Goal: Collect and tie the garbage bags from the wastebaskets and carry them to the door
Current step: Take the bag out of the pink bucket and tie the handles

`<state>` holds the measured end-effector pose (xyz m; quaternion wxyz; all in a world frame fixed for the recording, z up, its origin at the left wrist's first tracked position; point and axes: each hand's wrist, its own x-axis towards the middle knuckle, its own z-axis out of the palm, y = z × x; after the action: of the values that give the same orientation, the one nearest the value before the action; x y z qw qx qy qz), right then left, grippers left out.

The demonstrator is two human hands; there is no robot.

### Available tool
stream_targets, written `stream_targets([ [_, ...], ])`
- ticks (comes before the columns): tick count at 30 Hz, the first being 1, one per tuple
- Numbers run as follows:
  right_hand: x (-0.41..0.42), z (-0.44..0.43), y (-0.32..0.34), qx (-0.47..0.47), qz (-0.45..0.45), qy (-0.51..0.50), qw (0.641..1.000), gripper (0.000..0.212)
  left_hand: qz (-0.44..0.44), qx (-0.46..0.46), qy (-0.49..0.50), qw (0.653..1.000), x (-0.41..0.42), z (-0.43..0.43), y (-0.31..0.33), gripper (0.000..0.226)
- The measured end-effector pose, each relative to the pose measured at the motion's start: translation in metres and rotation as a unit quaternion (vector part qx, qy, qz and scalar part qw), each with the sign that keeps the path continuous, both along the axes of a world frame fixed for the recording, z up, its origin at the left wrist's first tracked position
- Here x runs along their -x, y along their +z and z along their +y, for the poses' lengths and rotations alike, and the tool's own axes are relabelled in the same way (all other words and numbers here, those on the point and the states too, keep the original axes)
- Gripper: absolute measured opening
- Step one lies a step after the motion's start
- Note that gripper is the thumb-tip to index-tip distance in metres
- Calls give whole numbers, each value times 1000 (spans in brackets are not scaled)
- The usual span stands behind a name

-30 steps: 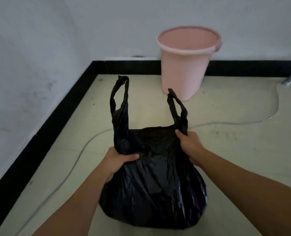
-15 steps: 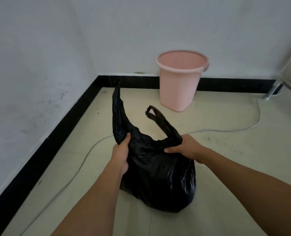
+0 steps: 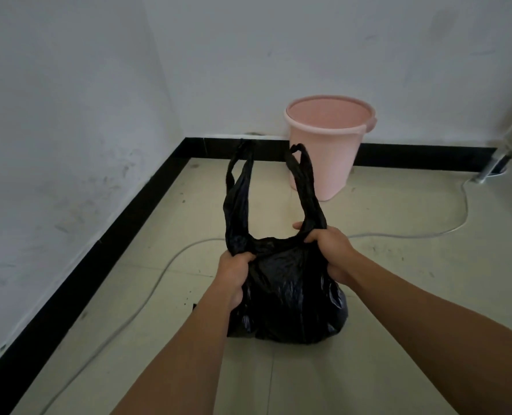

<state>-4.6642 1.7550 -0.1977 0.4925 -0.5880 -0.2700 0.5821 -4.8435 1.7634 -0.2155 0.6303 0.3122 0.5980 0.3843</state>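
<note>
Black garbage bag sits on the floor dead centre, glossy, crinkled, bulging low, both loop handles standing up untied. Left hand clenches the bag's left shoulder, right hand grips the right handle's base. Pink wastebasket stands at twelve o'clock against the wall.
</note>
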Motion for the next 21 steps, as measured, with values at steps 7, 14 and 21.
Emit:
stream_targets([
  [7,0,-1,-3,73,71,96,990,28,-94,54,-65,992,0,3,11,45],
  [14,-3,7,-14,115,16,-35,993,27,182,-164,-21,969,-6,9,-2,18],
  [21,-7,-2,-25,127,-183,111,969,16,423,-352,-194,812,-12,0,2,25],
])
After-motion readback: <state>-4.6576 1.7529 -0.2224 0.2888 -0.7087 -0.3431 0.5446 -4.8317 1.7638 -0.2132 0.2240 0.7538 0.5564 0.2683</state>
